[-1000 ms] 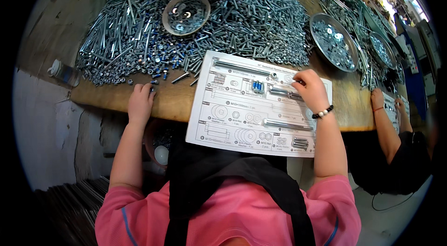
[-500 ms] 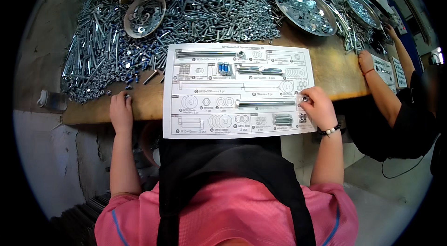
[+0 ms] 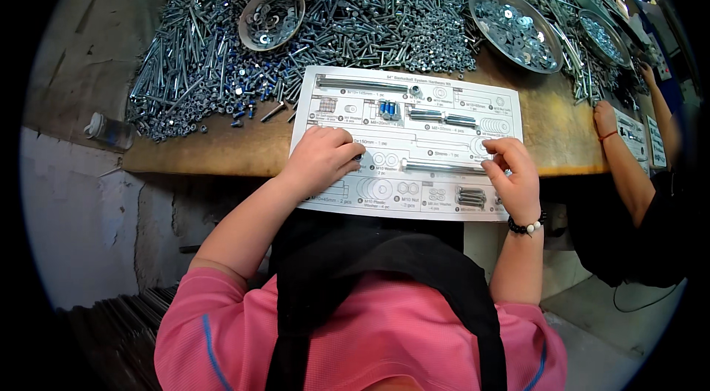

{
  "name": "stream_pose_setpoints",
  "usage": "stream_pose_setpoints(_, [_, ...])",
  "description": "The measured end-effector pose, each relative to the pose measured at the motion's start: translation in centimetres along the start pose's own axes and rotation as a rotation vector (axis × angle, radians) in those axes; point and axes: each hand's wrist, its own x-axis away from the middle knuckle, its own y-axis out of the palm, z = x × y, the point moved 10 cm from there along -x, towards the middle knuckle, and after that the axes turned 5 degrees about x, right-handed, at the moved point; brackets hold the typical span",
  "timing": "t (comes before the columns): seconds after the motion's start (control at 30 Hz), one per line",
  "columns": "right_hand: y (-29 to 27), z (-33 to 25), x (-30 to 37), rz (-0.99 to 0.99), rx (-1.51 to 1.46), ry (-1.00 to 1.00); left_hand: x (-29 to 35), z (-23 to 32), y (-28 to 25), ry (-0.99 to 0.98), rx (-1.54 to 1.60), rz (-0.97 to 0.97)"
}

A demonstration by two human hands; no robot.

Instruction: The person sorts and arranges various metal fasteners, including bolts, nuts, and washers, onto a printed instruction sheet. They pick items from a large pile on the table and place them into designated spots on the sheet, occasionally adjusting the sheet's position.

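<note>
My left hand (image 3: 319,160) lies over the left part of a printed hardware sheet (image 3: 333,202), its fingertips pinched on a small dark nut (image 3: 358,157). At the sheet's right side my right hand (image 3: 518,178) has its fingers curled, the thumb tip beside the end of a long bolt (image 3: 444,166); what these fingers hold is hidden. On the sheet also lie another long bolt (image 3: 362,85) with a nut (image 3: 415,90) at its end, blue-marked bolts (image 3: 389,110), medium bolts (image 3: 442,117) and a group of short bolts (image 3: 470,197).
Behind the sheet spreads a big heap of bolts and nuts (image 3: 355,21) on the wooden table (image 3: 200,158). Bowls of washers (image 3: 271,18) (image 3: 515,28) stand there. A clear jar (image 3: 109,130) lies at the left edge. A co-worker's arm (image 3: 620,147) reaches in at the right.
My left hand has moved right, from the table's front edge onto the sheet. My right hand has stayed at the sheet's right side, its fingers curling. The whole view has shifted.
</note>
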Motion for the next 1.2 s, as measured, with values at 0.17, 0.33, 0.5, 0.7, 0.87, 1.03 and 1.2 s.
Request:
stream_pose_setpoints(0.17, [0.0, 0.4, 0.2, 0.004, -0.023, 0.006, 2.0, -1.7, -0.1, -0.291, 0.084, 0.020])
stream_pose_setpoints(0.33, [0.4, 0.3, 0.2, -0.018, -0.056, 0.002, 2.9, 1.9, 1.5, -0.193, 0.189, -0.016])
stream_pose_setpoints(0.5, [1.5, -1.2, 0.2, -0.068, -0.136, -0.055, -0.6, 5.4, 4.2, -0.067, 0.237, -0.076])
stream_pose_setpoints(0.7, [1.2, -1.2, 0.4, -0.072, -0.088, -0.057, -2.7, 6.1, 5.7, -0.029, 0.260, -0.096])
stream_pose_setpoints(0.87, [0.7, -0.5, -0.2, -0.093, -0.050, -0.052, -2.5, 5.7, 2.4, -0.070, 0.270, -0.028])
stream_pose_setpoints(1.03, [0.8, -0.2, -2.5, -0.151, -0.048, -0.078, -2.6, 1.5, -2.6, -0.137, 0.256, 0.202])
stream_pose_setpoints(1.2, [-0.1, 2.1, -5.1, -0.102, 0.009, -0.026, -0.2, -4.7, -5.5, -0.341, 0.228, 0.363])
